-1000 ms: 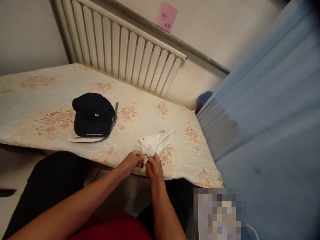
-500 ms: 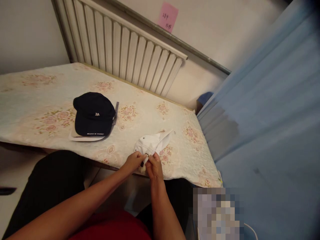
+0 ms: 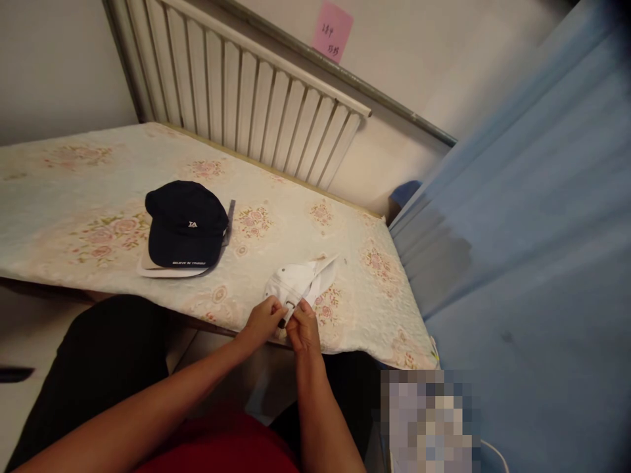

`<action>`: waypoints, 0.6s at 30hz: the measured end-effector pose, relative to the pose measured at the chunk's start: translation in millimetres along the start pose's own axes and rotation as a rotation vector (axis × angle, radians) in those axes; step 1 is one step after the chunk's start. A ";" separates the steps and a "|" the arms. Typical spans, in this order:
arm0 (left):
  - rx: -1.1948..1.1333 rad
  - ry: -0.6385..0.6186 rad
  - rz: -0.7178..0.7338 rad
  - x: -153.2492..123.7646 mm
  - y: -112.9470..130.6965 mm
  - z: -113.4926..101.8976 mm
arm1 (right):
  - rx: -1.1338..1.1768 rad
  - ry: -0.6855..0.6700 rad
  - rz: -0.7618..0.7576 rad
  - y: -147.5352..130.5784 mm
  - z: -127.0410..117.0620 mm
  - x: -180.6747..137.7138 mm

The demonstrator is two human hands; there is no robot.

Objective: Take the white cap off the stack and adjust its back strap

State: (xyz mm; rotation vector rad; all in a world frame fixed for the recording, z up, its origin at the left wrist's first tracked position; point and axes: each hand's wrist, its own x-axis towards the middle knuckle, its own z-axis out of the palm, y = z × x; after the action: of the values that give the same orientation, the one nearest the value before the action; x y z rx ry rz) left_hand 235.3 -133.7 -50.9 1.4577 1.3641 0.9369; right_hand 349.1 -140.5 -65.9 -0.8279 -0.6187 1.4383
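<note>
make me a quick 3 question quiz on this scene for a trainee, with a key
1. Multiple choice: what do the left hand and right hand both hold?
a) the blue curtain
b) the white cap
c) the radiator

2. True or false: the pink note is stuck on the blue curtain.

3. Fill in the missing word: the dark cap reads "BELIEVE IN ____".

Key:
1. b
2. False; the pink note is on the wall.
3. YOURSELF

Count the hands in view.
2: the left hand, left of the small buckle on the white cap, and the right hand, right of it; both hold the cap.
</note>
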 end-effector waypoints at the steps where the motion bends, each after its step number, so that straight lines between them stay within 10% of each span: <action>1: 0.007 -0.002 0.000 0.6 0.1 0.0 | -0.008 0.013 0.001 0.0 0.1 0.0; 18: 0.055 -0.033 0.011 3.2 -2.1 2.6 | -0.312 0.180 -0.027 -6.8 3.9 -8.5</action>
State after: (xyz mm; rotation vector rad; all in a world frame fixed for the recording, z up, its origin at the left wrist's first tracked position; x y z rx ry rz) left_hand 237.4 -130.9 -53.9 1.5172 1.3687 0.8845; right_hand 349.6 -148.1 -57.2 -1.1755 -0.7234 1.2421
